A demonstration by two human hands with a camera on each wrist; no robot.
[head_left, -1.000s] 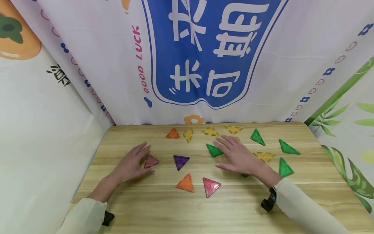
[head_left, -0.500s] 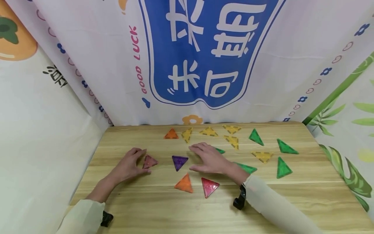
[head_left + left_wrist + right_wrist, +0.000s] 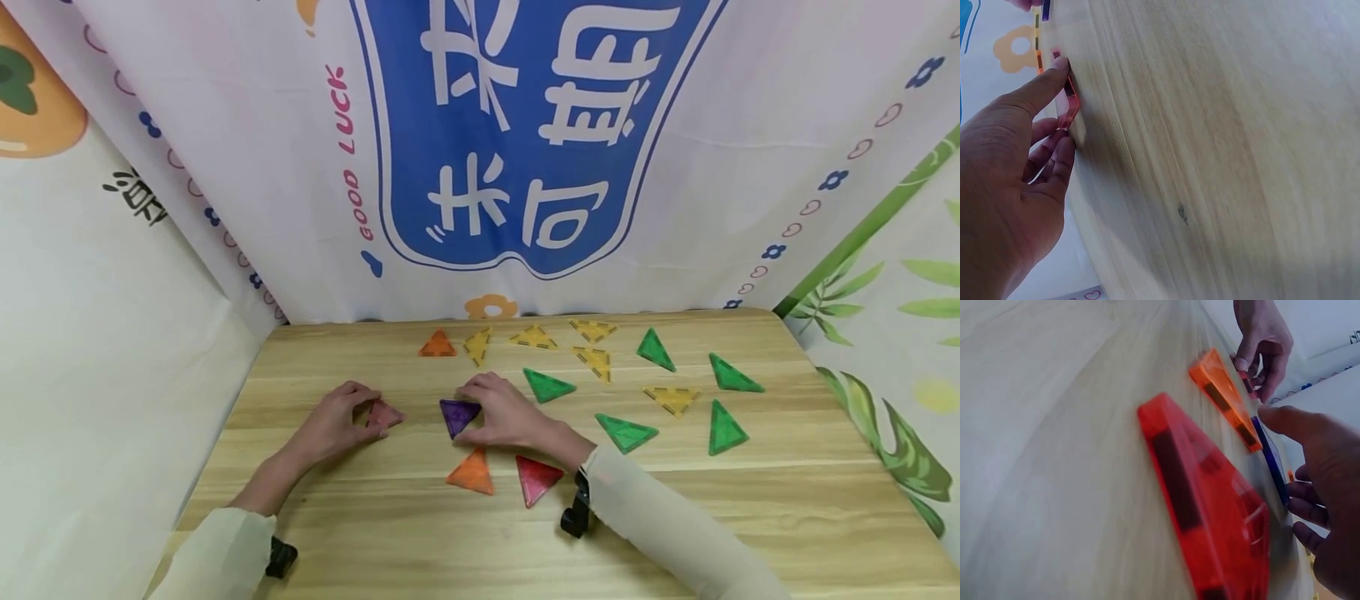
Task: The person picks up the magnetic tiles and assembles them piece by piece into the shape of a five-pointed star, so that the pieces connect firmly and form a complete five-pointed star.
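My left hand (image 3: 330, 429) pinches a pink-red translucent triangular magnetic tile (image 3: 386, 414) between thumb and fingers at the table's left side. The left wrist view shows this pink tile (image 3: 1072, 105) edge-on, tipped up between thumb and fingertips. To its right, my right hand (image 3: 512, 417) has thumb and fingers around a purple triangular magnetic tile (image 3: 456, 415), gripping two of its corners. Seen from the right wrist, the purple tile (image 3: 1270, 459) stands thin and dark between thumb and fingers. A short gap separates the two held tiles.
Nearer the person lie an orange tile (image 3: 474, 473) and a red tile (image 3: 537, 481). Another orange tile (image 3: 438, 344) and several yellow tiles (image 3: 534, 337) line the back. Several green tiles (image 3: 627, 432) spread to the right on the wooden table (image 3: 375, 533). A printed curtain (image 3: 315, 292) hangs behind.
My right hand has come left from over the green and yellow tiles to the purple tile and grips it. My left hand has closed its fingers on the pink tile.
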